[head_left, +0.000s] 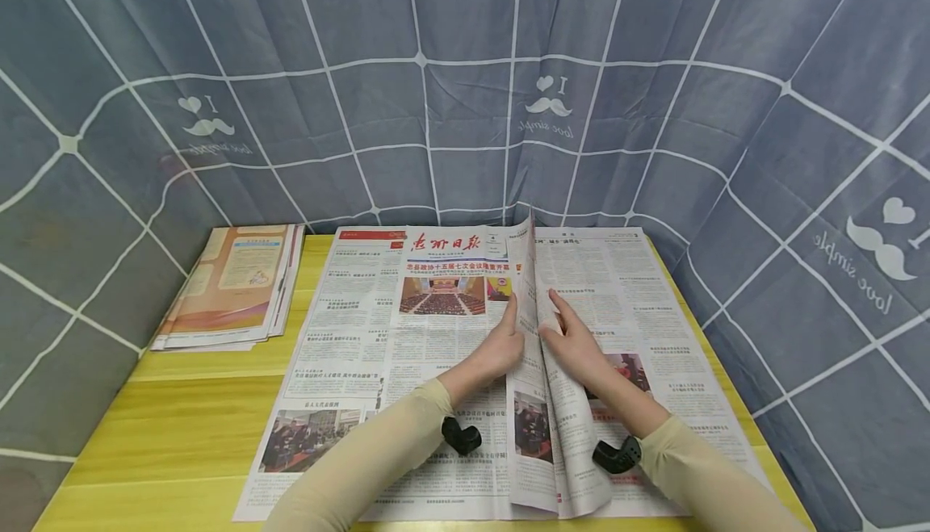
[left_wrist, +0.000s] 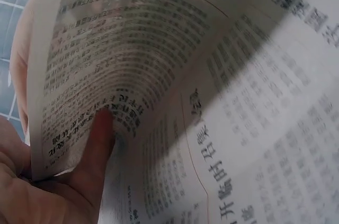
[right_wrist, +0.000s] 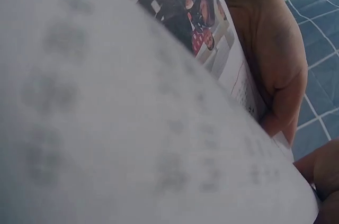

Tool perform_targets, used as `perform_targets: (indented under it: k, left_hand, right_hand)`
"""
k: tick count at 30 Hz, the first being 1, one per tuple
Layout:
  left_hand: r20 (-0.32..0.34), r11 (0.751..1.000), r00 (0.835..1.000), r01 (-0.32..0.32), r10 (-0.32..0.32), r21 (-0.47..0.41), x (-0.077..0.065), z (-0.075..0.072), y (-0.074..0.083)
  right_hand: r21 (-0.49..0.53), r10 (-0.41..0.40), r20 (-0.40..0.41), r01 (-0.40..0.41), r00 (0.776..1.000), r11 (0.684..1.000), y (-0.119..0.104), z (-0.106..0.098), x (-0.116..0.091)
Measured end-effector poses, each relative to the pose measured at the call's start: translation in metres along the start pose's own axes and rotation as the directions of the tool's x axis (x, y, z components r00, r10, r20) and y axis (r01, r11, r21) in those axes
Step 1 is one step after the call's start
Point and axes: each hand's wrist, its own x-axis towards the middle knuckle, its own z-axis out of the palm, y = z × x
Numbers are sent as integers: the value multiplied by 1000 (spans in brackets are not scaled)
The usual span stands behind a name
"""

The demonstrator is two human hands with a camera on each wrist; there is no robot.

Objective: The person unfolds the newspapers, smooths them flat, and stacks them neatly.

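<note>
A newspaper (head_left: pixel 450 354) lies spread out on the table, with some of its sheets lifted upright near the middle. My left hand (head_left: pixel 503 344) grips the raised sheet from the left; in the left wrist view its thumb (left_wrist: pixel 100 150) presses against the curved printed page (left_wrist: pixel 143 33). From the other side my right hand (head_left: pixel 577 346) pinches the sheet's right-hand layer, which bulges toward the front. In the right wrist view a blurred page (right_wrist: pixel 116 102) covers much of the scene, with the right hand (right_wrist: pixel 324 181) at its lower right edge.
A stack of printed papers (head_left: pixel 225 286), orange on top, sits at the table's left. Yellow wood-grain table surface (head_left: pixel 196 411) shows around the newspaper. A grey-blue curtain (head_left: pixel 465 104) with white grid lines hangs behind and along both sides.
</note>
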Motion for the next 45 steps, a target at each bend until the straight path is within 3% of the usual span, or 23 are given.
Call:
perform_targets:
  k: [5, 11, 24, 30, 38, 45]
  left_hand:
    - [-21, 997, 1000, -12, 14, 80, 3, -3, -5]
    - [-37, 987, 999, -33, 39, 156, 4, -6, -6]
    - [-78, 973, 994, -59, 78, 225, 6, -8, -8]
    - [-68, 970, 992, -93, 111, 224, 4, -13, -2]
    - [-43, 970, 989, -127, 138, 207, 3, -23, 5]
    - [-41, 962, 986, -148, 161, 229, -3, -34, 14]
  right_hand:
    - [-62, 20, -5, -20, 1000, 998, 0, -2, -2]
    - [-133, -13, -15, 11, 1000, 991, 1, -3, -3]
    - [-145, -45, -31, 40, 998, 989, 3, -8, -6]
    - [-93, -10, -9, 9, 1000, 996, 4, -16, -10]
    - [63, 36, 51, -40, 998, 997, 5, -25, -12]
    - [71, 37, 65, -41, 997, 997, 8, -27, -12]
